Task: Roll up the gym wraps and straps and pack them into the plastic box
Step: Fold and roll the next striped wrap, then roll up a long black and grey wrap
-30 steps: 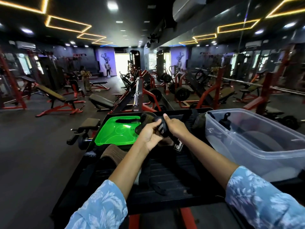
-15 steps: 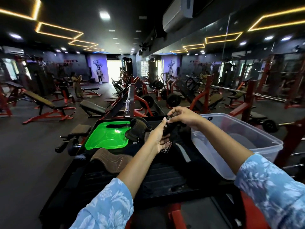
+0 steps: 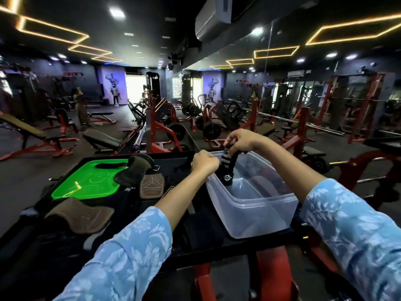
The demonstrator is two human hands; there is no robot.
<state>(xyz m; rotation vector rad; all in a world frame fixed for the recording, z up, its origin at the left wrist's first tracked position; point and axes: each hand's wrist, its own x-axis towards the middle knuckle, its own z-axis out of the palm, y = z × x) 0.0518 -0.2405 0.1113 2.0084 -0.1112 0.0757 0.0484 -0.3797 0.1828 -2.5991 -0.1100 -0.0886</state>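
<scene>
Wrap point(image 3: 227, 168) top hidden by hands

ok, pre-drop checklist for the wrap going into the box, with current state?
1. Right hand grips the black wrap at its top: ok.
2. Wrap hangs over the plastic box opening: ok.
3. Wrap rolled up: not ok, it hangs at length.
4. Left hand free of the wrap: cannot tell, fist sits at the box rim beside it.
5. Room on the box floor: ok, looks bare.
6. Green lid off and aside: ok.
</scene>
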